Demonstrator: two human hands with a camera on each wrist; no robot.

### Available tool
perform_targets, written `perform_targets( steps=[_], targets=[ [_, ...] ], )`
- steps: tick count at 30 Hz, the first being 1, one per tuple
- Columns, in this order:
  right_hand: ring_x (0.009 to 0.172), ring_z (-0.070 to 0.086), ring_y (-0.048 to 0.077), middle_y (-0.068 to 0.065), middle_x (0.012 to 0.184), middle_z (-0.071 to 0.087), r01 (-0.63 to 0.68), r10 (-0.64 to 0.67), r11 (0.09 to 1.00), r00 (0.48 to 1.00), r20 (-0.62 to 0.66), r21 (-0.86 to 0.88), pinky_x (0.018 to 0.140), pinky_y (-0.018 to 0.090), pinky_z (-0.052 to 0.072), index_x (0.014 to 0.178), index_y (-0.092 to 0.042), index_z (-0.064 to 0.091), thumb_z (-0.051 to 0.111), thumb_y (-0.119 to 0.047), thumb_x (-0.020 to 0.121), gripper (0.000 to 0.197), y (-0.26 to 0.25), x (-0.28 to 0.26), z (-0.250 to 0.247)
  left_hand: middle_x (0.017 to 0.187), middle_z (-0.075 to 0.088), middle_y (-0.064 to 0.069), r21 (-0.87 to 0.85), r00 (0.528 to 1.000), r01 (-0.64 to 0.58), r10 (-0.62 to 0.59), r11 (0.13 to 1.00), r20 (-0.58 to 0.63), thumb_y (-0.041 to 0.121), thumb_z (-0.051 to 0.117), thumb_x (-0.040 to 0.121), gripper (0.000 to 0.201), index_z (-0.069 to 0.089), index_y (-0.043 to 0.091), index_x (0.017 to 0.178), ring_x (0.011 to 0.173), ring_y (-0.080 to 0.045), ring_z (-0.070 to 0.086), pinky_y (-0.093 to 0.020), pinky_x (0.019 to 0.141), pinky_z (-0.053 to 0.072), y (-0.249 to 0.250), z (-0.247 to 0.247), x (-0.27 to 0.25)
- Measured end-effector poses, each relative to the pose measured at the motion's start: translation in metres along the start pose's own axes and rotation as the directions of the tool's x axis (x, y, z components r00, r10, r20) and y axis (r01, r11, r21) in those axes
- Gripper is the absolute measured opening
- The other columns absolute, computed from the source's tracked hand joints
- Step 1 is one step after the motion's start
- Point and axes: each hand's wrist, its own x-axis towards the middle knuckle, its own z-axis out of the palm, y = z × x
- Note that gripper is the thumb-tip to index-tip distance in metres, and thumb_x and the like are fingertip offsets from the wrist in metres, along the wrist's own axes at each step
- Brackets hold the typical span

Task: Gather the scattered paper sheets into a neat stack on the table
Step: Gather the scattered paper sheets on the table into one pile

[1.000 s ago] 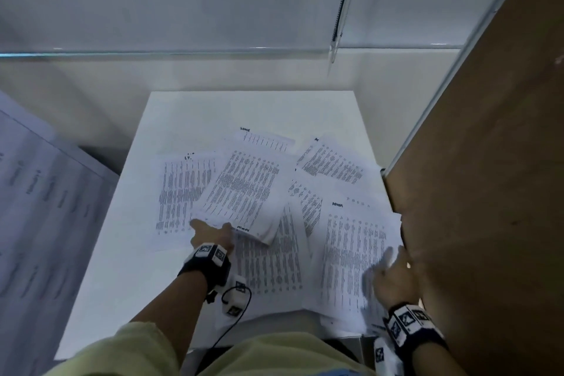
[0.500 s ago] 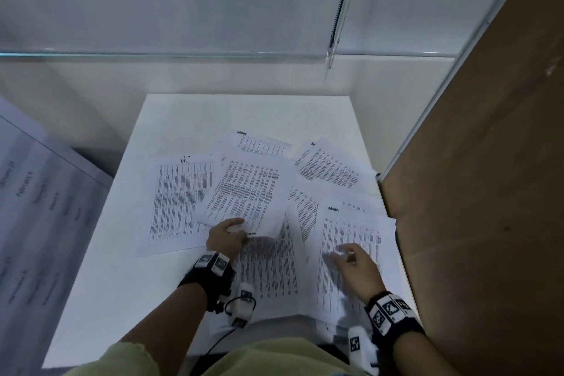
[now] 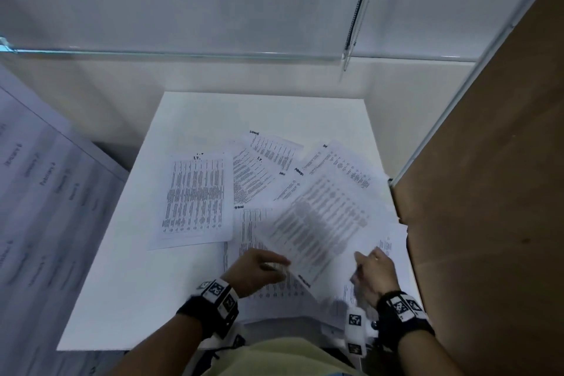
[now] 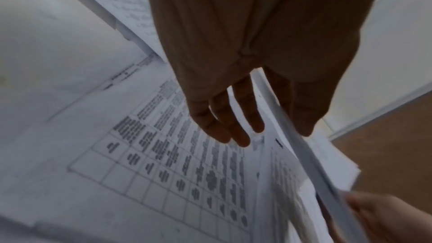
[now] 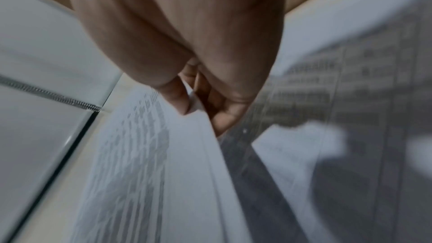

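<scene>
Printed sheets lie scattered across the white table [image 3: 189,119], overlapping one another at odd angles toward its right half. One sheet [image 3: 197,198] sits flat and apart on the left of the spread, square to the table edge, and another sheet [image 3: 276,148] pokes out at the far end of the pile.

The person's left hand [image 3: 254,270] is over the near middle of the papers and holds the near corner of a lifted sheet [image 3: 317,223], which is raised off the pile and blurred. From the left wrist view the paper edge runs between the thumb and the fingers [image 4: 247,110], which are long and only slightly bent, with the thumb on the other side of the sheet.

The right hand [image 3: 374,272] is at the near right of the table, close to the brown board [image 3: 488,192] that stands along that side. In the right wrist view its thumb and curled fingers [image 5: 224,115] pinch the corner of a few sheets [image 5: 187,163] together; the printed columns on them are smeared. In the left wrist view this hand [image 4: 383,217] is seen gripping the far end of the same raised paper [image 4: 311,158].

Both wrists wear black bands with black-and-white square markers. A large printed chart [image 3: 45,207] leans at the left, off the table.
</scene>
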Motion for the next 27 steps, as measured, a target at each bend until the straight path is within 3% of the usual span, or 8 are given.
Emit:
perform_targets(
  steps=[3, 5, 12, 15, 18, 20, 22, 27],
  targets=[
    [0.063, 0.039, 0.026, 0.015, 0.068, 0.041, 0.057, -0.099, 0.931, 0.990, -0.099, -0.361, 0.063, 0.038, 0.032, 0.071, -0.012, 0.044, 0.055, -0.011, 0.070, 0.011, 0.010, 0.015, -0.031, 0.079, 0.073, 0.008, 0.178, 0.977, 0.122, -0.086, 0.976, -0.197, 0.023, 0.069, 0.087, 0.011, 0.075, 0.030, 0.079, 0.066, -0.011, 0.064, -0.031, 0.073, 0.056, -0.007, -0.015, 0.006],
    [0.074, 0.051, 0.038, 0.024, 0.082, 0.054, -0.001, -0.096, 0.827, 0.985, -0.143, -0.563, 0.071, 0.042, 0.039, 0.085, 0.000, 0.053, 0.059, -0.005, 0.079, 0.010, 0.017, 0.023, -0.050, 0.086, 0.070, 0.003, 0.361, 0.904, 0.309, -0.154, 0.880, -0.399, 0.032, 0.065, 0.085, 0.009, 0.068, 0.024, 0.083, 0.072, -0.011, 0.061, -0.028, 0.073, 0.051, -0.018, -0.029, 0.004],
    [0.120, 0.052, 0.045, 0.028, 0.134, 0.053, -0.124, -0.212, 0.657, 0.916, -0.340, -0.744, 0.100, 0.049, 0.048, 0.139, -0.002, 0.039, 0.064, -0.027, 0.080, 0.068, 0.022, -0.011, -0.034, 0.130, 0.046, -0.022, 0.416, 0.783, 0.574, -0.323, 0.706, -0.531, 0.048, 0.061, 0.081, 0.067, 0.038, 0.013, 0.133, 0.118, -0.042, 0.050, -0.047, 0.095, 0.046, -0.051, -0.039, 0.000],
    [0.130, 0.036, 0.041, 0.023, 0.145, 0.036, -0.002, -0.337, 0.423, 0.928, -0.159, -0.906, 0.107, 0.052, 0.036, 0.151, -0.015, 0.025, 0.067, -0.041, 0.082, 0.085, 0.013, -0.033, -0.003, 0.133, 0.042, -0.023, 0.445, 0.791, 0.563, -0.298, 0.696, -0.534, 0.048, 0.060, 0.084, 0.068, 0.034, 0.014, 0.137, 0.122, -0.042, 0.045, -0.047, 0.098, 0.043, -0.049, -0.033, -0.003],
    [0.121, 0.047, 0.036, 0.013, 0.125, 0.047, 0.341, -0.346, 0.360, 0.913, 0.215, -0.868, 0.095, 0.046, 0.045, 0.122, -0.016, 0.051, 0.058, -0.043, 0.085, 0.046, 0.005, -0.040, 0.040, 0.132, 0.044, -0.022, 0.445, 0.810, 0.524, -0.263, 0.726, -0.525, 0.047, 0.060, 0.084, 0.069, 0.033, 0.017, 0.140, 0.121, -0.041, 0.045, -0.047, 0.097, 0.044, -0.046, -0.030, -0.004],
    [0.129, 0.045, 0.031, 0.009, 0.134, 0.048, 0.453, -0.253, 0.303, 0.886, 0.387, -0.839, 0.103, 0.043, 0.044, 0.131, -0.017, 0.051, 0.054, -0.047, 0.088, 0.052, 0.004, -0.038, 0.069, 0.132, 0.044, -0.022, 0.426, 0.814, 0.518, -0.273, 0.742, -0.513, 0.046, 0.060, 0.084, 0.069, 0.032, 0.018, 0.141, 0.121, -0.042, 0.045, -0.047, 0.097, 0.043, -0.044, -0.031, -0.004],
    [0.136, 0.040, 0.030, 0.010, 0.147, 0.042, 0.486, -0.192, 0.186, 0.870, 0.454, -0.854, 0.112, 0.045, 0.039, 0.146, -0.016, 0.041, 0.055, -0.051, 0.091, 0.067, 0.007, -0.036, 0.096, 0.132, 0.044, -0.022, 0.407, 0.810, 0.522, -0.286, 0.750, -0.513, 0.046, 0.060, 0.085, 0.068, 0.033, 0.019, 0.140, 0.121, -0.042, 0.046, -0.047, 0.096, 0.044, -0.042, -0.033, -0.004],
    [0.125, 0.042, 0.035, 0.013, 0.137, 0.043, 0.462, -0.140, -0.094, 0.871, 0.471, -0.882, 0.105, 0.048, 0.041, 0.137, -0.016, 0.045, 0.059, -0.052, 0.084, 0.066, 0.020, -0.040, 0.128, 0.126, 0.056, -0.019, 0.346, 0.833, 0.479, -0.293, 0.807, -0.469, 0.041, 0.064, 0.084, 0.074, 0.027, 0.024, 0.145, 0.115, -0.038, 0.056, -0.045, 0.097, 0.050, -0.042, -0.033, 0.006]
  ],
)
